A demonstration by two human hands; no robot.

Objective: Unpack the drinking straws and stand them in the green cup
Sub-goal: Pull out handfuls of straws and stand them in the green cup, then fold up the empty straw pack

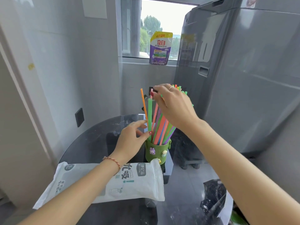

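A green cup (155,152) with small animal charms stands on the round glass table (90,138). Several coloured drinking straws (162,129) stand in it, fanned out. My left hand (131,140) is beside the cup's rim, its thumb and fingers pinching the lower part of a green straw (149,114); an orange straw (144,104) leans just left of it. My right hand (175,106) rests over the upper ends of the bunch, fingers spread and touching the straw tops. The white straw packaging bag (134,184) lies flat on the table under my left forearm.
A black plastic bag (214,195) sits at the table's right edge. A large grey appliance (243,78) stands to the right. A purple detergent pouch (160,47) rests on the window sill behind. A wall with a dark socket (79,117) is at the left.
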